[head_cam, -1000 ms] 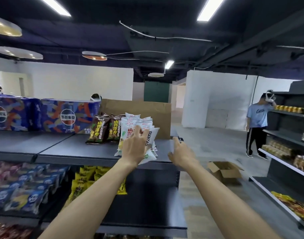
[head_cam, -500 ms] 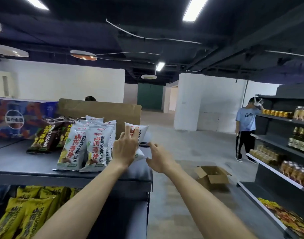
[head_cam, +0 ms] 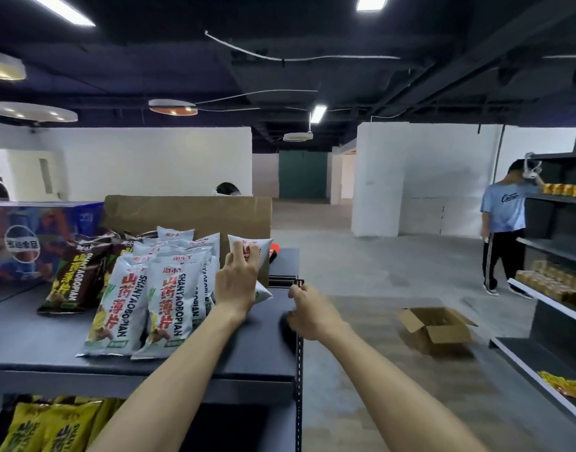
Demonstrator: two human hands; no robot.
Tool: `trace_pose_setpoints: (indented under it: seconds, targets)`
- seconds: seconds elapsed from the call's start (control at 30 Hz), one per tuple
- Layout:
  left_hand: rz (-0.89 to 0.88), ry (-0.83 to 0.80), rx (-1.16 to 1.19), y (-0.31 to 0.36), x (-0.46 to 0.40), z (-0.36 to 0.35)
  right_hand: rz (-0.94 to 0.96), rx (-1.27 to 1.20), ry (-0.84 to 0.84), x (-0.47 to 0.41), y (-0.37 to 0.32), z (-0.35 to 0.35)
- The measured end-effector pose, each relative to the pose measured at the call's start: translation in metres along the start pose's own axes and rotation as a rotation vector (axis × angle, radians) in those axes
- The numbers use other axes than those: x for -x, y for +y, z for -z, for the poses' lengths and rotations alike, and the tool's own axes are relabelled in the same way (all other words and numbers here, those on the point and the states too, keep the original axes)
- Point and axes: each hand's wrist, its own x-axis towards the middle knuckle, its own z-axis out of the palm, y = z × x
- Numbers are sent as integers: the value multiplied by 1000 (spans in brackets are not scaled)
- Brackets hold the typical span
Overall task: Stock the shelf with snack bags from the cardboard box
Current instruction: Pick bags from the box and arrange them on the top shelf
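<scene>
On the dark top shelf (head_cam: pixel 51 340) stand several white snack bags (head_cam: pixel 140 308) in rows, with brown snack bags (head_cam: pixel 74 275) to their left. My left hand (head_cam: pixel 236 280) grips one white snack bag (head_cam: pixel 259 252) at the right end of the rows, holding it upright. My right hand (head_cam: pixel 308 313) hovers at the shelf's right edge, fingers loosely curled with nothing in them. A tall cardboard panel (head_cam: pixel 188 213) stands behind the bags. An open cardboard box (head_cam: pixel 435 327) sits on the floor to the right.
Yellow snack bags (head_cam: pixel 48 425) fill the shelf below. A blue printed carton (head_cam: pixel 22 239) stands at the back left. A person in a blue shirt (head_cam: pixel 503 223) stands at a dark shelving unit (head_cam: pixel 560 288) on the right. Open floor lies between.
The view has shifted so the bags sit further left and closer. My left hand still holds the white bag; my right hand has dropped slightly toward the shelf edge.
</scene>
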Motion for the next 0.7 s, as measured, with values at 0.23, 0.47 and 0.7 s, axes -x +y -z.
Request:
trace_pose_setpoints:
  seconds: [0.23,0.47,0.7]
  targets:
    - [2,-38,39,-3,-24,-36,-31,-11,30,-34,5,-9]
    - [9,112,71,-5,-43,-77,-36,-31,39,-53,8,-23]
    - [49,66,168,-16,-52,-120,-56,-32,106,-66,8,-30]
